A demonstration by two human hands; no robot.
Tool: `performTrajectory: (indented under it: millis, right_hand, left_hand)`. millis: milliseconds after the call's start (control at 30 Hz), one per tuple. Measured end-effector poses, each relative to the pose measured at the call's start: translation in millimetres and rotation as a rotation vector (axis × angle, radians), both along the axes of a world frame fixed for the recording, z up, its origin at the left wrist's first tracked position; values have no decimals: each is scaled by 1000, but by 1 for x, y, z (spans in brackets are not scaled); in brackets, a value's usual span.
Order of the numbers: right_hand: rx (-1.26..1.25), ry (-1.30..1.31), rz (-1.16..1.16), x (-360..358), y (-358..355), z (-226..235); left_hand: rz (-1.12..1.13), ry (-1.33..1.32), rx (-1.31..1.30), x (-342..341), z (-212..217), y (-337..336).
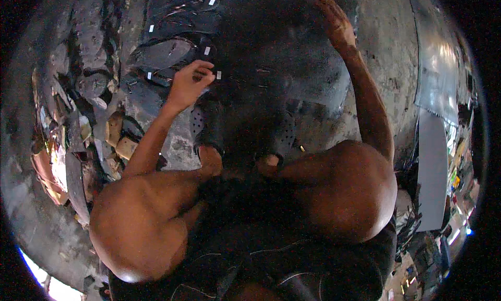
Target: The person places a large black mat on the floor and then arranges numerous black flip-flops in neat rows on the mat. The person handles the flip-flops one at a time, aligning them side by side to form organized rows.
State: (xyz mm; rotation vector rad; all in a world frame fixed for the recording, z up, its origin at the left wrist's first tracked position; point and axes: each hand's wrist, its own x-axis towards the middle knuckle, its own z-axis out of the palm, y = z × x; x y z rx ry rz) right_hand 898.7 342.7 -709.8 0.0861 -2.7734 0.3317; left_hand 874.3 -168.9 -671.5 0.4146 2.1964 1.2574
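Sitting at 11 o'clock: left hand (188,88), grip curled, thumb and fingertips close; can't tell if it's pinching anything. Black tagged pieces (164,55) lie beside it, also at 11 o'clock. Right hand (338,27) at 1 o'clock, grip spread out, fingers straight, by the edge of the dark sheet (318,87); contact unclear. Silver sheet (436,79) on the floor (391,74), 2 o'clock.
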Motion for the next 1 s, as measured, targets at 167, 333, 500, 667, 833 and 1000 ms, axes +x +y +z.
performTrajectory:
  millis: [167, 333, 500, 667, 833, 1000]
  right_hand:
    - [-847, 97, -358, 25, -103, 119]
    - [-1502, -274, -478, 82, -143, 52]
    - [-1961, -304, -505, 87, -184, 33]
    - [-1624, -370, -487, 81, -169, 20]
    - [-1201, -398, -400, 74, -181, -3]
    - [-1085, -383, -444, 87, -178, -17]
  left_hand:
    - [330, -124, 280, -17, 52, -34]
    - [361, -637, 729, -32, 52, 47]
    - [200, -476, 421, -41, 43, 50]
    - [347, -117, 111, -53, 34, 65]
    - [156, 488, -334, -53, -7, 50]
    - [121, 516, -346, -47, -25, 57]
